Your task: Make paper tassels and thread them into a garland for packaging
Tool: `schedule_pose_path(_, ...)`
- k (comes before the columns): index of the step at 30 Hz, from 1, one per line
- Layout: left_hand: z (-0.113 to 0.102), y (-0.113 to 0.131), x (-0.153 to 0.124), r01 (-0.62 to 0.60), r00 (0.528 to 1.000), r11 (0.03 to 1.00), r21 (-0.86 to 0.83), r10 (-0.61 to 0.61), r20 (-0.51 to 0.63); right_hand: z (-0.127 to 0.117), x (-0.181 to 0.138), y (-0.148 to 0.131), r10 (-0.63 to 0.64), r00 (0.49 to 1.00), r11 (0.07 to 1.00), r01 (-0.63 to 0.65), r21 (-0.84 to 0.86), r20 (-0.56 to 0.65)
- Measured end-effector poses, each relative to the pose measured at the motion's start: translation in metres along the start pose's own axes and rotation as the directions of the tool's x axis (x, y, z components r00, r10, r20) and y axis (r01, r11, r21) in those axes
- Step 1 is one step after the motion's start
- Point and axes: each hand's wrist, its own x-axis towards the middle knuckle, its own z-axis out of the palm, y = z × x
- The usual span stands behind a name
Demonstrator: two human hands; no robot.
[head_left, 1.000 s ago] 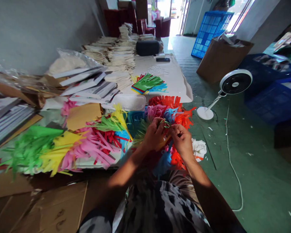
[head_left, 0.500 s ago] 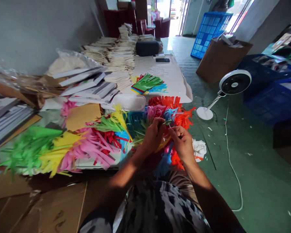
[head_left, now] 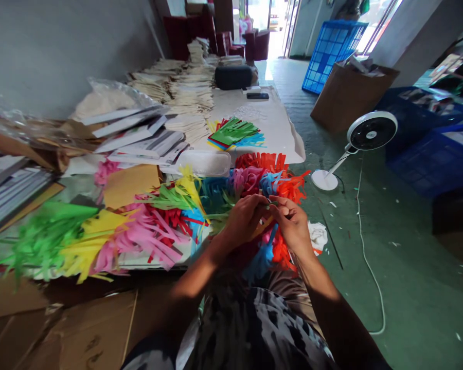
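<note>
My left hand (head_left: 244, 218) and my right hand (head_left: 293, 225) meet over the table's near edge, both pinched on a thin green strip of fringed paper (head_left: 270, 203). Under and around them lies a heap of fringed paper in red, pink, blue, yellow and green (head_left: 154, 226). Red-orange fringes (head_left: 291, 187) and a blue piece (head_left: 260, 257) hang right below my hands. A flat stack of cut coloured paper (head_left: 233, 132) lies farther back on the white tabletop (head_left: 278, 128).
Stacks of pale paper and card (head_left: 185, 87) line the table's left and back. A clear plastic box (head_left: 204, 162) sits mid-table. A floor fan (head_left: 364, 136) with a white cord, a cardboard box (head_left: 349, 92) and blue crates (head_left: 332, 49) stand on the green floor at right. Flattened cardboard (head_left: 61, 324) lies at the near left.
My hands have closed together and dropped slightly, and the fingertips now touch over the green strip. The view has shifted a little. The paper heap lies as before.
</note>
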Motion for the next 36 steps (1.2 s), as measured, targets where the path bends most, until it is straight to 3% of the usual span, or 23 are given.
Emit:
schedule_pose_path(12,-0.020,0.012,0.002,-0.119,0.985,0.984,0.130,0.101,0.138,-0.009,0.004,-0.004,0.117,0.978,0.971,-0.149,0.187,0.175)
schedule_pose_path(18,-0.021,0.014,0.001,-0.163,0.981,0.964,0.212,0.135,0.139,-0.008,0.002,-0.004,0.059,0.994,0.991,-0.070,0.113,0.096)
schedule_pose_path(24,-0.016,0.021,-0.001,0.042,0.998,0.985,0.167,-0.050,0.046,-0.012,0.005,-0.003,-0.096,0.994,0.994,0.099,-0.055,0.051)
schedule_pose_path(28,-0.017,0.019,-0.004,0.149,0.983,0.984,0.095,-0.157,0.090,-0.019,0.011,-0.014,-0.034,0.999,0.999,0.035,-0.035,0.018)
schedule_pose_path(31,-0.024,0.019,-0.003,0.167,0.975,0.978,0.125,-0.183,0.127,-0.022,0.013,-0.020,0.011,0.999,1.000,-0.011,-0.001,0.038)
schedule_pose_path(36,-0.025,0.028,0.007,0.106,0.970,0.993,0.053,-0.115,0.216,-0.017,0.009,-0.023,-0.006,0.995,0.998,0.000,0.062,0.100)
